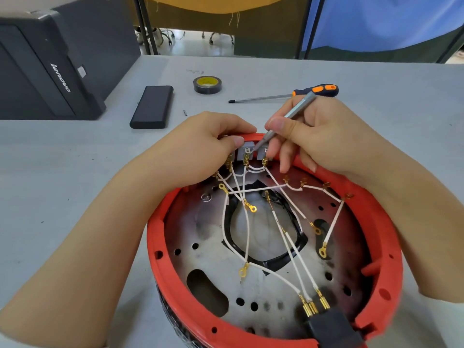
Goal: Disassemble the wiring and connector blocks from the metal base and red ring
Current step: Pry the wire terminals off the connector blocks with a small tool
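Two hands at the connector blocks

At twelve o'clock of the red ring, grey connector blocks are pinched by the left hand; a slim metal screwdriver is gripped by the right hand. White wires cross the perforated metal base. On the grey bench, a tape roll lies at twelve o'clock, an orange-handled screwdriver at one.
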Demonstrator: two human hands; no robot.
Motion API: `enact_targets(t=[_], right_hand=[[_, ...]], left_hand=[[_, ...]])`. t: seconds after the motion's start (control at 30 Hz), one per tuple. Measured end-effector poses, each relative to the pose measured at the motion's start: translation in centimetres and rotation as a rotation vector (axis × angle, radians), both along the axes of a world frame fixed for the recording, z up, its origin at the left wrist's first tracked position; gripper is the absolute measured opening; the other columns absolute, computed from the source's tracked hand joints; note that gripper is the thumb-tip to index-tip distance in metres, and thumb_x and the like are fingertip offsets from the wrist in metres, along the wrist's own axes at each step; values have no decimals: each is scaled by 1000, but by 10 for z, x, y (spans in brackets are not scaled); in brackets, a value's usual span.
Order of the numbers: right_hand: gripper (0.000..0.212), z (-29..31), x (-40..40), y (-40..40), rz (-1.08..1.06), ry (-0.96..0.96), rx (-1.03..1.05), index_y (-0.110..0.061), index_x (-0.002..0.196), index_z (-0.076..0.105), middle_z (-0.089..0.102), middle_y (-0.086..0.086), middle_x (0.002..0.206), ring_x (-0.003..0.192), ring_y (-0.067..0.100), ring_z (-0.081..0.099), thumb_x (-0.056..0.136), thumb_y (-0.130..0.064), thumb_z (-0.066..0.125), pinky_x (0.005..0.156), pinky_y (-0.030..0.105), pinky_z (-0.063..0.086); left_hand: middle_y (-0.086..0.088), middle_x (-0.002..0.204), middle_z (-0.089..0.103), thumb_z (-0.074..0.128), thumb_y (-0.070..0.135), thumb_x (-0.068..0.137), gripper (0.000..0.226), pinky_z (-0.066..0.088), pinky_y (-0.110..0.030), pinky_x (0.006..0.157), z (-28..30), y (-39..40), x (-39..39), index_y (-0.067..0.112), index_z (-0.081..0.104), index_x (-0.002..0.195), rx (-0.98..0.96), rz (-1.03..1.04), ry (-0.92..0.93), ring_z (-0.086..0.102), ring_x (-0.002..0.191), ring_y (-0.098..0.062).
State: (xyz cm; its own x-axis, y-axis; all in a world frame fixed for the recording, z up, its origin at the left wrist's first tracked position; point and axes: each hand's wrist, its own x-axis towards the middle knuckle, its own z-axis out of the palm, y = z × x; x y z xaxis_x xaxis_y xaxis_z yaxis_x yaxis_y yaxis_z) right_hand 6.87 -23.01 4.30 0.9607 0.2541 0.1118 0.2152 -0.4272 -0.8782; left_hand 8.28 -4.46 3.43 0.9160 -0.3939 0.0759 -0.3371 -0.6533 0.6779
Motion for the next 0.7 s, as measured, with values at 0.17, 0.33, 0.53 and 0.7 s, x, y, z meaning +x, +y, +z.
enact_targets(t=[0.17, 0.33, 0.53, 0.7], right_hand=[[19, 8, 3, 1, 21, 89, -10, -7, 83, 55, 69, 5, 63, 46, 15, 63, 99, -15, 47, 31, 17, 37], [19, 3, 3, 4, -24, 42, -17, -12, 83, 55, 66, 2, 58, 44, 14, 61, 100, -16, 47, 31, 17, 36], [21, 3, 6, 5, -51, 51, -23, -13, 83, 56, 65, 0, 55, 43, 16, 58, 100, -18, 46, 30, 17, 34], [24, 0, 10, 4, -66, 51, -74, -8, 85, 59, 66, 3, 58, 45, 23, 57, 100, -23, 47, 30, 17, 31]], left_hand=[[19, 104, 66, 50, 21, 96, 28, 42, -13, 87, 0, 2, 1, 40, 63, 110, -27, 0, 13, 59, 97, 2], [20, 105, 66, 50, 20, 96, 28, 41, -12, 87, -2, 1, 1, 40, 63, 111, -37, -4, 14, 58, 99, 3], [21, 105, 66, 50, 20, 96, 28, 40, -10, 85, -2, 1, 1, 39, 63, 111, -28, -5, 9, 58, 98, 4], [25, 91, 66, 49, 20, 96, 28, 37, 0, 60, -1, 0, 1, 41, 62, 108, -29, -1, -9, 54, 68, 14]])
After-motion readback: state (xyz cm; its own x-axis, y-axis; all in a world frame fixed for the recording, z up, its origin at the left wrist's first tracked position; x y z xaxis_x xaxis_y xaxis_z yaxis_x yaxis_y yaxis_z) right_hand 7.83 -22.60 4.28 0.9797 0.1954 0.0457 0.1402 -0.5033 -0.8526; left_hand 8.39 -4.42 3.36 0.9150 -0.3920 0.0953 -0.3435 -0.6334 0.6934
